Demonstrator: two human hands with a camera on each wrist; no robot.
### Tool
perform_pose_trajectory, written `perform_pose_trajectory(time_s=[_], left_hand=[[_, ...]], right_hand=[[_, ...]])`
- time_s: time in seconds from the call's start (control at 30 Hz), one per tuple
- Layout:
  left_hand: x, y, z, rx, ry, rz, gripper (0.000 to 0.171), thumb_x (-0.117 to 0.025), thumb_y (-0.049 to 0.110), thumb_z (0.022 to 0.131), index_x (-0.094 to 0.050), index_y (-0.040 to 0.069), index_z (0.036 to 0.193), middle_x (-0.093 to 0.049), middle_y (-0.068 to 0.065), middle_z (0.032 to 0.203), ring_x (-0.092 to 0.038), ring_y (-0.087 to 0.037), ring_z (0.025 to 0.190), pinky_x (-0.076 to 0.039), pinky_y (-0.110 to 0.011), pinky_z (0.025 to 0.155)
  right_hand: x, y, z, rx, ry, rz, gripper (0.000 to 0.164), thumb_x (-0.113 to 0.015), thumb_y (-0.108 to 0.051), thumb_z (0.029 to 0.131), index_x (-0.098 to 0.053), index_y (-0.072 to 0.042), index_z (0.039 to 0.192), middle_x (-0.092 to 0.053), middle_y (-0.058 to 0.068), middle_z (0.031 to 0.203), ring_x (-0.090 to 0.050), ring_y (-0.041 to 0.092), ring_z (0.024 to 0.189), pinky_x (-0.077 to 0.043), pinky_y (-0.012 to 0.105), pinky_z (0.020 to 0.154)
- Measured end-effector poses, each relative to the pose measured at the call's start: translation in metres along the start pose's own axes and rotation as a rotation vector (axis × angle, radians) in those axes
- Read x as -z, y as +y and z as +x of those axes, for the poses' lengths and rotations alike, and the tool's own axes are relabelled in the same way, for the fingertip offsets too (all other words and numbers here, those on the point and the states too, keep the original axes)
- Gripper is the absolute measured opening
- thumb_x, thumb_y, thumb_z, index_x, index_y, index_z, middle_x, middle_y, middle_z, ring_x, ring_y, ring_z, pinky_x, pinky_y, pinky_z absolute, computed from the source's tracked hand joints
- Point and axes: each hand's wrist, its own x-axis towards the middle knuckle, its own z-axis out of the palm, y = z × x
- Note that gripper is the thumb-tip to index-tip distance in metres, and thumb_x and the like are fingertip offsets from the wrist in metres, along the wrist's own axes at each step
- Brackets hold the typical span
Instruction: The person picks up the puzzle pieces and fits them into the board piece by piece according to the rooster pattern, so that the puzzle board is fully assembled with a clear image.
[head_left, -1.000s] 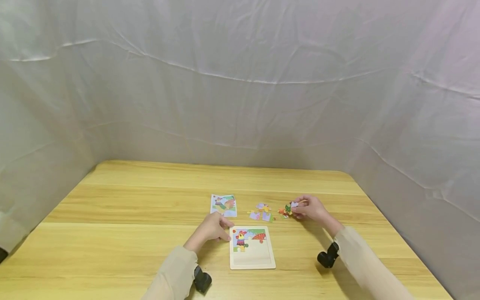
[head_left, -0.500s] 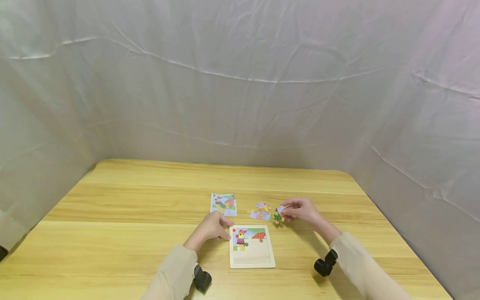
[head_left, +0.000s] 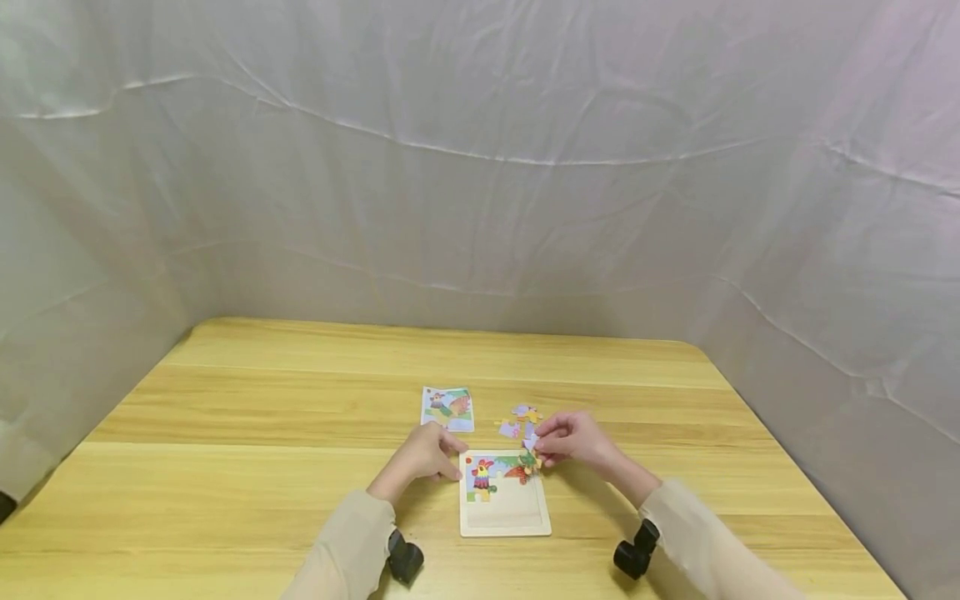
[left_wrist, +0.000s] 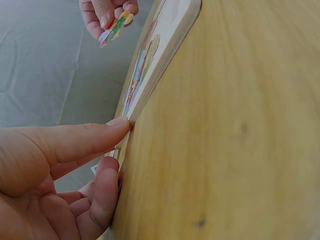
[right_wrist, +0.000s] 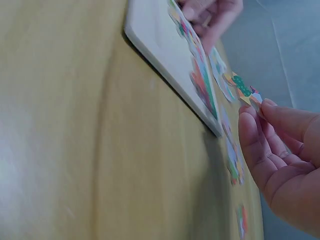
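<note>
In the head view a wooden puzzle tray (head_left: pixel 504 518) lies on the table, with rooster picture pieces (head_left: pixel 482 477) fitted along its upper and left part. My left hand (head_left: pixel 423 454) holds the tray's upper left corner, thumb at the left side and index finger at the top edge. Between thumb and fingers my right hand (head_left: pixel 576 440) pinches a puzzle piece (right_wrist: pixel 243 87), patterned green, yellow and lilac. That piece is up off the table, overlapping the tray's upper right corner in the head view. The lower part of the tray shows bare wood.
Several loose puzzle pieces (head_left: pixel 512 429) lie behind the tray, partly covered by my right hand. A picture card (head_left: pixel 447 409) with the same rooster lies behind my left hand. A grey cloth (head_left: pixel 480 208) hangs around the wooden table (head_left: pixel 262 500).
My right hand has picked up the puzzle piece from the loose ones on the right and brought it left and nearer, over the tray's upper right corner. My left hand stays at its corner.
</note>
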Motion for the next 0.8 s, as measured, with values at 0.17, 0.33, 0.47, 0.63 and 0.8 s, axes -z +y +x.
perform_pose_trajectory(time_s=[0.17, 0.33, 0.47, 0.63, 0.8], left_hand=[[0.0, 0.0, 0.0, -0.006, -0.001, 0.003, 0.032, -0.074, -0.007, 0.064, -0.069, 0.0, 0.095, -0.045, -0.004, 0.067, -0.036, -0.007, 0.042, -0.042, -0.021, 0.04], [0.0, -0.001, 0.0, -0.014, 0.0, 0.0, 0.032, -0.074, -0.007, 0.063, -0.069, -0.001, 0.094, -0.045, -0.004, 0.066, -0.036, -0.007, 0.041, -0.042, -0.021, 0.04], [0.0, -0.001, 0.0, -0.022, 0.001, -0.001, 0.032, -0.074, -0.008, 0.063, -0.069, -0.001, 0.094, -0.044, -0.004, 0.062, -0.036, -0.007, 0.041, -0.042, -0.021, 0.04], [0.001, 0.0, -0.001, -0.018, 0.0, -0.003, 0.032, -0.074, -0.008, 0.064, -0.068, -0.001, 0.095, -0.044, -0.003, 0.062, -0.037, -0.007, 0.041, -0.043, -0.021, 0.041], [0.001, 0.001, -0.002, -0.019, -0.002, -0.002, 0.032, -0.073, -0.008, 0.063, -0.068, -0.002, 0.094, -0.042, -0.002, 0.062, -0.037, -0.007, 0.041, -0.042, -0.02, 0.041]], right_hand=[[-0.012, 0.002, 0.0, 0.025, -0.037, 0.007, 0.02, -0.062, 0.007, 0.078, -0.054, 0.017, 0.093, -0.063, 0.016, 0.075, -0.061, 0.017, 0.06, -0.053, 0.033, 0.059], [-0.023, 0.002, -0.002, 0.023, -0.093, 0.033, 0.02, -0.061, 0.008, 0.078, -0.053, 0.019, 0.092, -0.063, 0.017, 0.074, -0.061, 0.017, 0.058, -0.053, 0.032, 0.058], [-0.032, 0.002, -0.003, 0.006, -0.104, 0.035, 0.019, -0.062, 0.008, 0.077, -0.053, 0.018, 0.091, -0.063, 0.015, 0.072, -0.061, 0.015, 0.056, -0.053, 0.032, 0.057], [-0.04, 0.002, -0.004, 0.008, -0.092, 0.003, 0.017, -0.065, 0.006, 0.075, -0.056, 0.015, 0.086, -0.062, 0.014, 0.069, -0.059, 0.015, 0.052, -0.053, 0.032, 0.055], [-0.046, 0.0, -0.005, 0.043, -0.095, -0.059, 0.014, -0.066, 0.005, 0.075, -0.057, 0.013, 0.082, -0.062, 0.015, 0.068, -0.059, 0.015, 0.051, -0.053, 0.032, 0.053]])
